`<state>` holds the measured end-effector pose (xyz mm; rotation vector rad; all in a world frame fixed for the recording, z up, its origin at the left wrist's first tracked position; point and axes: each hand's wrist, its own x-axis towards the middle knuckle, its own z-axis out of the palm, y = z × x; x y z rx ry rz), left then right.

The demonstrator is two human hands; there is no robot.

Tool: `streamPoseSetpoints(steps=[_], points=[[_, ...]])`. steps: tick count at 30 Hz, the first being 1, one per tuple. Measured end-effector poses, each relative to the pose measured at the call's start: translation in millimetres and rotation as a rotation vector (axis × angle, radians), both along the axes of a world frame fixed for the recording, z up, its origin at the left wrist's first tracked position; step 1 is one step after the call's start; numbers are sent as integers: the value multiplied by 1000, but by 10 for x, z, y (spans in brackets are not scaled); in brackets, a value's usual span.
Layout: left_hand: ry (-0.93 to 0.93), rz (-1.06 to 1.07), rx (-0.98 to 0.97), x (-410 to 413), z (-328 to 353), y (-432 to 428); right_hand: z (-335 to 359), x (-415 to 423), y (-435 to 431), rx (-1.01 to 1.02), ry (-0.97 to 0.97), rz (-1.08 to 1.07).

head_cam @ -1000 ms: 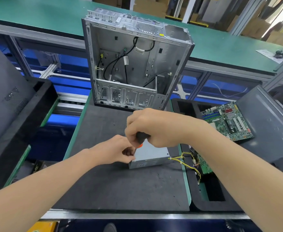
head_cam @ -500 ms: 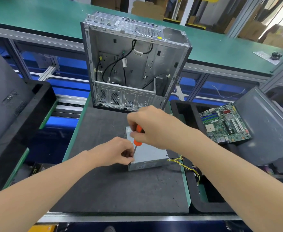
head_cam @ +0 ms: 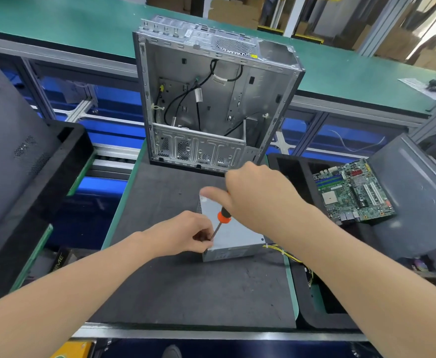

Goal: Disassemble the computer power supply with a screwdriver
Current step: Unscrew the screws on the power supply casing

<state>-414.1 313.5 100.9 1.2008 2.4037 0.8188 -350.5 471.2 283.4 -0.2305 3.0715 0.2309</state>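
A grey metal power supply [head_cam: 233,237] lies flat on the dark mat [head_cam: 186,293], with yellow wires [head_cam: 286,253] trailing off its right end. My right hand [head_cam: 258,200] grips the black and orange handle of a screwdriver [head_cam: 222,220], which slants down to the supply's near left corner. My left hand [head_cam: 186,235] rests against that corner, its fingertips pinched around the screwdriver's shaft near the tip. The tip itself is hidden by my fingers.
An empty open computer case [head_cam: 211,99] stands upright at the mat's far edge. A green motherboard [head_cam: 351,192] lies in a black foam tray [head_cam: 302,293] to the right, beside a grey side panel [head_cam: 418,197]. Another black tray with a panel [head_cam: 18,164] sits to the left.
My right hand has risen and shifted right, exposing more of the orange handle and shaft. The left hand stays at the supply's corner.
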Motion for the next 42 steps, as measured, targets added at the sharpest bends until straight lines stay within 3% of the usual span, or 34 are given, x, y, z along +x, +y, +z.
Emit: streamPoseSetpoints(steps=[2, 7, 16, 19, 22, 26, 30, 36, 40, 42], points=[[6, 0, -8, 6, 9, -5, -43, -38, 17, -84, -11, -39], [41, -8, -8, 6, 15, -3, 65, -48, -13, -236, -177, 262], [-5, -23, 0, 14, -52, -15, 205, -124, -47, -106, -371, 656], [62, -63, -12, 30, -31, -10, 129, -79, -13, -131, -328, 545], [9, -15, -11, 24, -5, -18, 77, -23, -33, -30, -110, 292], [4, 1, -57, 25, 14, -10, 24, -25, -87, -43, -45, 2], [22, 8, -54, 27, 11, -4, 4, -33, -62, -124, -41, 147], [125, -62, -34, 31, -43, -21, 41, -31, -21, -265, -254, 494], [135, -75, -42, 40, -45, -12, 59, -15, 0, -263, -338, 523], [119, -48, -54, 41, -26, 4, 50, 7, 21, -212, -230, 390]])
